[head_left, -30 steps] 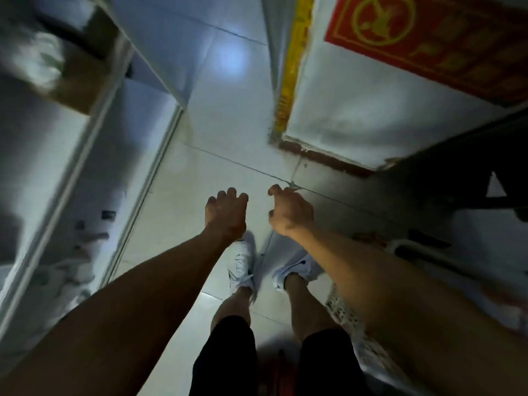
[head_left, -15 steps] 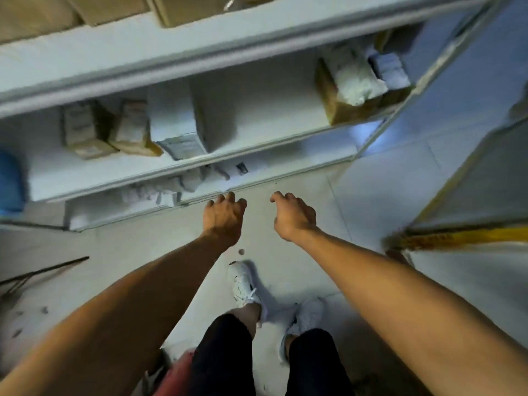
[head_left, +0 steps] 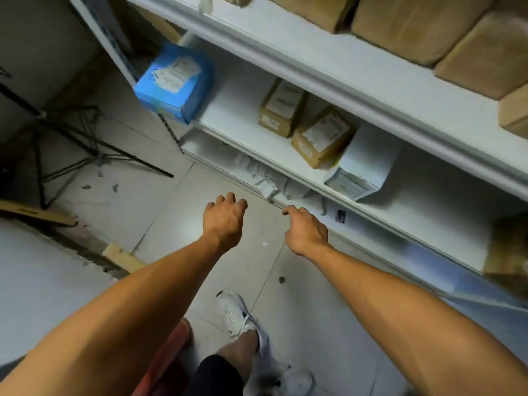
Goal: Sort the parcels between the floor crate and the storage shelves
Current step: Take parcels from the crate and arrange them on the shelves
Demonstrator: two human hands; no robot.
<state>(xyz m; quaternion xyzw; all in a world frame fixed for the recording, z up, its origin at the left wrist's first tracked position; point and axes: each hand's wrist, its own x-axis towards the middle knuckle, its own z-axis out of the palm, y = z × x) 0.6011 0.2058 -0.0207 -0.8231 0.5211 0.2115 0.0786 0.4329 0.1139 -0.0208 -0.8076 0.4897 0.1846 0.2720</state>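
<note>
White storage shelves run across the upper right. On the middle shelf sit a blue parcel, two small brown boxes and a white box. Large brown cartons fill the top shelf. Grey bagged parcels lie on the bottom shelf. My left hand and my right hand hang over the floor in front of the bottom shelf, fingers loosely curled, holding nothing. A red edge, perhaps the floor crate, shows beside my leg.
A black folding stand occupies the left corner by the wall. Cardboard scraps and a wood piece lie along a floor ledge at left. Another brown box sits at the right on the lower shelf. My white shoes stand on grey tiles.
The view has swung from the tiled floor and a doorway round to the shelves and further left along them. Both hands stay empty and held out in front.
</note>
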